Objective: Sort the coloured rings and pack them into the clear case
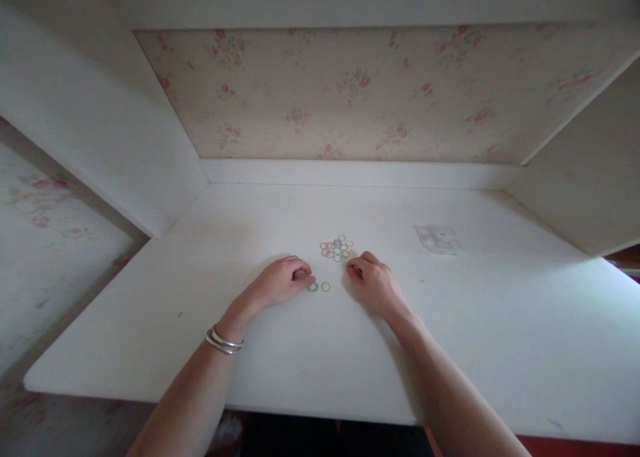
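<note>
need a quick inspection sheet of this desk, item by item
surface: white desk, bare except near the middle, a few faint marks
job's things: pile of small coloured rings at mid-desk; green ring and yellow ring lying apart from the pile, between the hands
clutter: clear plastic bag lying flat to the right of the pile
hands: left hand resting on the desk, fingertips beside the green ring; right hand resting just below the pile; whether either pinches a ring cannot be told
cables: nothing seen
surroundings: floral wallpaper behind, white side panels, two bangles on the left wrist
</note>
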Demonstrator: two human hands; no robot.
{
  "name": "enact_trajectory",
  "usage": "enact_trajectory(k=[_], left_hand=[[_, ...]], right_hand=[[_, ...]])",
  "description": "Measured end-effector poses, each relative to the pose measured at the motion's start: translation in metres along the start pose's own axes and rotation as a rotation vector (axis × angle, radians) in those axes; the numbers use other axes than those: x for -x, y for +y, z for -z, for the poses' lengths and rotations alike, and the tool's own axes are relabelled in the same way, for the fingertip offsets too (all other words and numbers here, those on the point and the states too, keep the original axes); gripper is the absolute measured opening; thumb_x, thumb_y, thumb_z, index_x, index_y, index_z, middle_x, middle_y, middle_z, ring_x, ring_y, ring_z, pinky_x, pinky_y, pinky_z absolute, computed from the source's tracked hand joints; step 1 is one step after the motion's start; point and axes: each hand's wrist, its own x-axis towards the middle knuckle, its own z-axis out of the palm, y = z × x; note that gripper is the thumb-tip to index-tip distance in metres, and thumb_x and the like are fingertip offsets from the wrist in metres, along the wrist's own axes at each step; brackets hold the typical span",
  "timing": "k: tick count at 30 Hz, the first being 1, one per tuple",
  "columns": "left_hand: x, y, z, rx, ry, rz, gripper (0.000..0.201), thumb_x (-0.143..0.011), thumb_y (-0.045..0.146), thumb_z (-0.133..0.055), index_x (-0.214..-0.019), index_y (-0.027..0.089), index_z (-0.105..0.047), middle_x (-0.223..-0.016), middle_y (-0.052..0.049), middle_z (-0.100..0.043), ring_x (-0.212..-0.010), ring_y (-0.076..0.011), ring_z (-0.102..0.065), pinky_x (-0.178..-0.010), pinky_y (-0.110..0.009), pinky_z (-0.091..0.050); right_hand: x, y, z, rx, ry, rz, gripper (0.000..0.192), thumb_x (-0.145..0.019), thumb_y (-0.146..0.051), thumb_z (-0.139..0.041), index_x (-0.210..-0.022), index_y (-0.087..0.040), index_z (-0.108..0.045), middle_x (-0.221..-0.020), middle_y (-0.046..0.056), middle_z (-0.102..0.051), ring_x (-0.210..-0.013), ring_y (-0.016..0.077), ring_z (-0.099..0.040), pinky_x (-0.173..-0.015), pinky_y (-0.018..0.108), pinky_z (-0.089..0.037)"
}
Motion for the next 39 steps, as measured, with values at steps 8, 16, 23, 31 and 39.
enact_trajectory(k=[8,16,23,31,39], left_hand=[[-0.007,-0.001,-0.005,0.014,0.077,0.067,0.031,-0.090,0.037,-0.044,-0.078,0.018,-0.065,-0.077,-0.002,-0.064,-0.070,-0.0136,-0.055,-0.063,-0.024,-0.039],[-0.009,-0.004,-0.006,0.087,0.079,0.114,0.034,-0.089,0.041,-0.042,-0.074,0.017,-0.062,-0.070,0.000,-0.061,-0.065,-0.0126,-0.052,-0.059,-0.023,-0.036],[-0.009,-0.004,-0.006,0.055,0.071,0.109,0.034,-0.089,0.041,-0.042,-0.075,0.018,-0.062,-0.071,0.000,-0.062,-0.066,-0.0129,-0.053,-0.061,-0.022,-0.037],[-0.010,-0.004,-0.007,0.019,0.073,0.113,0.033,-0.089,0.040,-0.042,-0.077,0.019,-0.063,-0.073,-0.001,-0.064,-0.067,-0.0130,-0.055,-0.061,-0.022,-0.037],[-0.008,-0.007,-0.009,0.016,0.053,0.114,0.036,-0.090,0.043,-0.041,-0.080,0.020,-0.065,-0.073,0.000,-0.065,-0.066,-0.0125,-0.056,-0.059,-0.022,-0.038]], right_hand=[[0.001,-0.003,0.001,0.035,-0.066,0.080,0.024,-0.093,-0.021,-0.040,-0.089,-0.020,-0.064,-0.091,0.006,-0.061,-0.076,0.0145,-0.058,-0.071,0.027,-0.036],[0.010,-0.016,-0.002,-0.313,-0.128,0.336,0.021,-0.093,-0.020,-0.042,-0.090,-0.021,-0.062,-0.087,0.002,-0.058,-0.076,0.0115,-0.056,-0.071,0.023,-0.041],[0.011,-0.018,-0.006,-0.277,-0.132,0.396,0.019,-0.092,-0.019,-0.044,-0.092,-0.022,-0.063,-0.089,0.001,-0.061,-0.081,0.0130,-0.058,-0.075,0.025,-0.042],[0.012,-0.021,-0.004,-0.221,-0.130,0.413,0.021,-0.093,-0.022,-0.044,-0.090,-0.022,-0.065,-0.086,0.002,-0.061,-0.077,0.0130,-0.057,-0.073,0.026,-0.040],[0.007,-0.016,-0.002,-0.465,-0.020,0.222,0.023,-0.089,-0.024,-0.046,-0.081,-0.021,-0.067,-0.079,0.001,-0.060,-0.067,0.0112,-0.053,-0.063,0.023,-0.037]])
